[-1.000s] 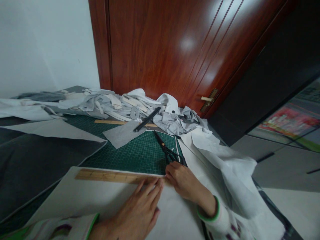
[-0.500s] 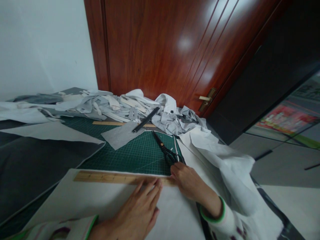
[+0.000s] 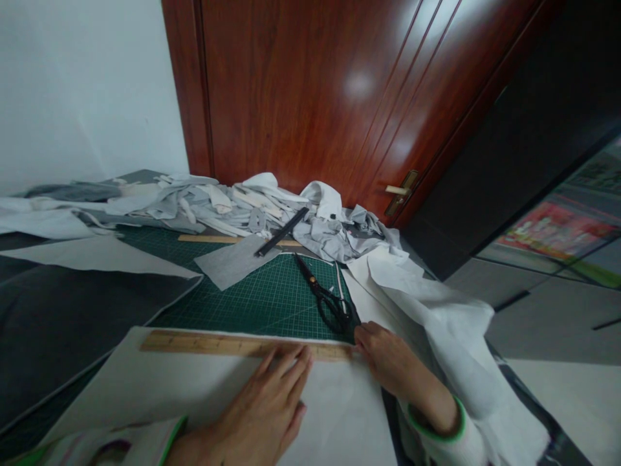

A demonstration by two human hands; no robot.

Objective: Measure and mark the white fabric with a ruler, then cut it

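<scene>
Four straight fingers (image 3: 291,360) of the left hand (image 3: 269,411) lie open and flat, their tips pressing the wooden ruler (image 3: 208,343), which lies along the far edge of the white sheet (image 3: 160,388). The right hand (image 3: 388,359) is curled at the ruler's right end. Its fingertips are hidden, so I cannot tell if it grips something. Black scissors (image 3: 330,303) lie just beyond it on the green mat (image 3: 262,294).

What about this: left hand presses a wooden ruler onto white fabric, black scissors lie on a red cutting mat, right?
No: the head view shows a green cutting mat, not red. The left hand presses the wooden ruler onto white fabric; black scissors lie on the mat.
</scene>
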